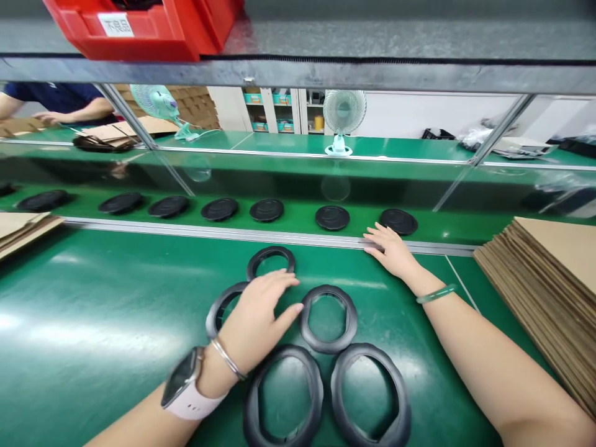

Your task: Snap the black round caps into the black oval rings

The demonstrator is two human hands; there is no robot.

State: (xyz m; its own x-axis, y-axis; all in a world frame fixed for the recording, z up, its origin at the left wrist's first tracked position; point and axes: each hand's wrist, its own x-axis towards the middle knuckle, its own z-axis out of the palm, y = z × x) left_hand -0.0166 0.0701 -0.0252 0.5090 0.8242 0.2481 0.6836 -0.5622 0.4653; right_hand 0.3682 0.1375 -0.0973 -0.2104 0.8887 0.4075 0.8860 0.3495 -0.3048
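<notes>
Several black rings lie on the green table. My left hand (261, 310), with a watch and a silver bangle, hovers over them with fingers apart, its thumb near the middle ring (347, 316). It partly covers the left ring (216, 316); the smallest ring (254, 264) lies just beyond its fingers. Two larger rings, the lower left one (316, 385) and the lower right one (404, 403), are closest to me. My right hand (390, 249), wearing a green bangle on the wrist, reaches over the metal rail with spread fingers, beside a black round disc (399, 221).
More black discs (267, 210) line the green strip behind the metal rail (223, 232). Cardboard sheets (535, 298) are stacked at right, more (23, 226) at left. A red bin (153, 31) sits on the overhead shelf (372, 37). Beyond are fans (344, 112) and another person (60, 102).
</notes>
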